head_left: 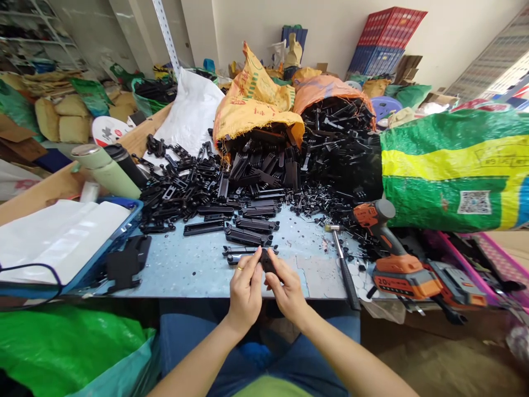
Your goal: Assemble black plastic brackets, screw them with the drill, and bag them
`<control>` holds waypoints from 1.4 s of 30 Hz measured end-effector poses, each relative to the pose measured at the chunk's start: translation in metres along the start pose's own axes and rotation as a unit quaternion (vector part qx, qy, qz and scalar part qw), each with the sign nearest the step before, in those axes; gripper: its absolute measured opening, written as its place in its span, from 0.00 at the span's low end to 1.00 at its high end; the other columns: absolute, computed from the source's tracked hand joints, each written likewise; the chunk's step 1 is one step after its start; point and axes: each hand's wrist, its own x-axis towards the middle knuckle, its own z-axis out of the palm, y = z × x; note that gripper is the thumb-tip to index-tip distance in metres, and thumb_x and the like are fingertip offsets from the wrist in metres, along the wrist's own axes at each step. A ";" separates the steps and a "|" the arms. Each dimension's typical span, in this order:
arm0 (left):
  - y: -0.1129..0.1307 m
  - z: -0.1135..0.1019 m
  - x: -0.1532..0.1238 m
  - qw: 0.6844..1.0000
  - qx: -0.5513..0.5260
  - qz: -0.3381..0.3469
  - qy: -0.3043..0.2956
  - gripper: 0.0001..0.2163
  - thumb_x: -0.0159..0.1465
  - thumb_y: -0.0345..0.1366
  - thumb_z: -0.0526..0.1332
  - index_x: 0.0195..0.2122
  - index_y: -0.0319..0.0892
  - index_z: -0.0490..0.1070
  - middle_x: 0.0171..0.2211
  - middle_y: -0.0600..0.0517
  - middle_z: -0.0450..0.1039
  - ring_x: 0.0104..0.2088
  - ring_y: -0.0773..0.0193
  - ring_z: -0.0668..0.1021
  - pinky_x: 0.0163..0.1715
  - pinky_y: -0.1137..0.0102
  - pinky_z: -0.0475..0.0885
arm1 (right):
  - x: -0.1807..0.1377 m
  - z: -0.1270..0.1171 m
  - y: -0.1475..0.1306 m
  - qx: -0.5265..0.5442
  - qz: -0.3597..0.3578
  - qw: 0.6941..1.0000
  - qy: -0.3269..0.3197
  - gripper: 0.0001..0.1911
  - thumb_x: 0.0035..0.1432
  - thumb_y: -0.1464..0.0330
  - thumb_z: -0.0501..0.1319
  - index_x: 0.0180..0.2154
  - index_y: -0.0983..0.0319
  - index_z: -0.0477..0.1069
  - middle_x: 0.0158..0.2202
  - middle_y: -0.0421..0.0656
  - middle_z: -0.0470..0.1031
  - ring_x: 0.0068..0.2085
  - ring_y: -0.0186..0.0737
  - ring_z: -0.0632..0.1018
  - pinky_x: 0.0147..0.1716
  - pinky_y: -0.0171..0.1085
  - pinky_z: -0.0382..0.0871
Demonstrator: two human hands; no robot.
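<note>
Both hands pinch one small black plastic part point(266, 261) at the table's near edge: left hand point(244, 292), right hand point(289, 291). It's mostly covered, so can't tell its axis.

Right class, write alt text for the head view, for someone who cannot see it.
A left hand and right hand hold a small black part over a blue table. Behind, a heap of black parts spills from sacks; a hammer and drill lie alongside.
</note>
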 end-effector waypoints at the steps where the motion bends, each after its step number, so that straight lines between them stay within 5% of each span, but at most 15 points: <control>1: -0.005 0.003 -0.003 0.999 -0.015 -0.048 0.001 0.18 0.66 0.39 0.49 0.56 0.44 0.61 0.47 0.43 0.67 0.40 0.60 0.74 0.39 0.66 0.71 | 0.003 -0.001 0.005 -0.031 0.005 0.999 -0.034 0.24 0.65 0.65 0.47 0.62 0.58 0.50 0.43 0.46 0.71 0.36 0.36 0.74 0.35 0.36 0.72; 4: -0.026 0.008 -0.016 0.977 -0.073 -0.199 0.013 0.23 0.65 0.42 0.48 0.60 0.43 0.49 0.45 0.43 0.67 0.32 0.64 0.76 0.31 0.67 0.74 | 0.030 -0.021 0.036 -0.175 0.033 0.975 -0.132 0.22 0.64 0.61 0.48 0.59 0.55 0.57 0.43 0.42 0.72 0.39 0.36 0.74 0.38 0.35 0.71; 7: -0.040 0.007 -0.028 0.973 -0.024 -0.230 -0.001 0.27 0.64 0.41 0.50 0.62 0.41 0.42 0.44 0.42 0.67 0.37 0.60 0.77 0.36 0.62 0.74 | 0.079 -0.067 0.083 -0.279 0.095 0.952 -0.088 0.22 0.64 0.59 0.47 0.55 0.59 0.62 0.47 0.47 0.70 0.46 0.43 0.71 0.44 0.42 0.68; 11: -0.032 0.002 -0.026 0.970 0.234 -0.050 -0.042 0.24 0.62 0.33 0.53 0.59 0.42 0.53 0.55 0.39 0.59 0.54 0.48 0.65 0.50 0.50 0.63 | 0.152 -0.126 0.140 -0.382 0.192 0.904 0.003 0.22 0.63 0.62 0.49 0.55 0.65 0.60 0.50 0.55 0.66 0.52 0.49 0.65 0.49 0.47 0.60; 15: -0.016 0.007 -0.007 0.916 0.308 0.135 -0.217 0.19 0.61 0.26 0.50 0.53 0.42 0.64 0.51 0.44 0.66 0.56 0.51 0.62 0.55 0.51 0.57 | 0.202 -0.142 0.167 -0.421 0.255 0.870 0.028 0.22 0.63 0.63 0.48 0.54 0.69 0.60 0.50 0.58 0.66 0.52 0.50 0.65 0.46 0.45 0.61; 18: -0.014 0.015 0.003 0.878 0.334 0.161 -0.302 0.18 0.61 0.26 0.50 0.51 0.43 0.65 0.46 0.46 0.69 0.51 0.55 0.67 0.55 0.52 0.57 | 0.223 -0.132 0.175 -0.423 0.275 0.863 0.011 0.21 0.62 0.61 0.50 0.50 0.69 0.64 0.46 0.57 0.70 0.48 0.47 0.68 0.44 0.41 0.62; 23: -0.021 0.016 0.012 0.832 0.394 0.168 -0.352 0.21 0.60 0.20 0.47 0.51 0.44 0.65 0.41 0.47 0.71 0.42 0.59 0.72 0.44 0.60 0.66 | 0.240 -0.121 0.172 -0.421 0.264 0.868 -0.012 0.16 0.56 0.64 0.57 0.44 0.65 0.72 0.42 0.51 0.75 0.44 0.42 0.72 0.42 0.35 0.62; 26: -0.024 0.011 0.014 0.829 0.417 0.148 -0.343 0.21 0.60 0.20 0.47 0.52 0.41 0.65 0.41 0.45 0.71 0.40 0.56 0.72 0.40 0.60 0.68 | 0.233 -0.135 0.156 -0.436 0.248 0.865 0.020 0.16 0.57 0.65 0.54 0.44 0.66 0.72 0.42 0.52 0.75 0.45 0.44 0.73 0.44 0.38 0.61; 29: -0.027 0.007 0.014 0.874 0.360 0.099 -0.310 0.18 0.62 0.26 0.50 0.52 0.41 0.66 0.42 0.44 0.70 0.43 0.53 0.72 0.41 0.57 0.67 | 0.200 -0.160 0.131 -0.447 0.207 0.865 0.095 0.18 0.59 0.65 0.50 0.45 0.66 0.72 0.43 0.53 0.74 0.45 0.46 0.72 0.46 0.41 0.61; 32: -0.023 0.008 0.022 0.955 0.164 -0.003 -0.245 0.19 0.62 0.36 0.55 0.55 0.45 0.62 0.49 0.44 0.67 0.48 0.53 0.70 0.47 0.57 0.66 | 0.140 -0.178 0.099 -0.376 0.112 0.901 0.187 0.18 0.57 0.63 0.53 0.43 0.65 0.74 0.40 0.50 0.76 0.39 0.43 0.75 0.43 0.40 0.64; 34: -0.018 0.011 0.032 0.975 -0.029 -0.120 -0.185 0.22 0.62 0.43 0.54 0.58 0.47 0.57 0.51 0.44 0.64 0.46 0.56 0.72 0.45 0.60 0.68 | 0.093 -0.178 0.075 -0.269 0.081 0.944 0.172 0.17 0.55 0.62 0.56 0.41 0.63 0.74 0.37 0.47 0.77 0.35 0.41 0.76 0.38 0.38 0.68; 36: -0.011 0.015 0.043 0.940 -0.211 -0.236 -0.127 0.25 0.62 0.46 0.53 0.59 0.47 0.53 0.50 0.44 0.65 0.40 0.59 0.75 0.39 0.62 0.71 | 0.051 -0.168 0.053 -0.156 0.076 0.978 0.118 0.15 0.55 0.61 0.57 0.40 0.62 0.75 0.36 0.46 0.78 0.35 0.40 0.76 0.37 0.38 0.70; 38: -0.004 0.020 0.047 0.899 -0.308 -0.295 -0.095 0.25 0.60 0.47 0.56 0.56 0.44 0.57 0.45 0.44 0.68 0.37 0.60 0.76 0.35 0.64 0.72 | 0.022 -0.153 0.034 -0.076 0.091 0.993 -0.017 0.15 0.55 0.61 0.57 0.41 0.61 0.75 0.37 0.45 0.77 0.37 0.41 0.76 0.39 0.39 0.70; 42: 0.001 0.029 0.033 0.947 -0.210 -0.215 -0.110 0.15 0.57 0.44 0.61 0.40 0.40 0.69 0.35 0.48 0.71 0.35 0.62 0.74 0.38 0.66 0.70 | 0.005 -0.130 0.014 0.027 0.179 0.926 -0.330 0.28 0.56 0.56 0.58 0.55 0.61 0.62 0.38 0.44 0.76 0.34 0.38 0.77 0.36 0.35 0.70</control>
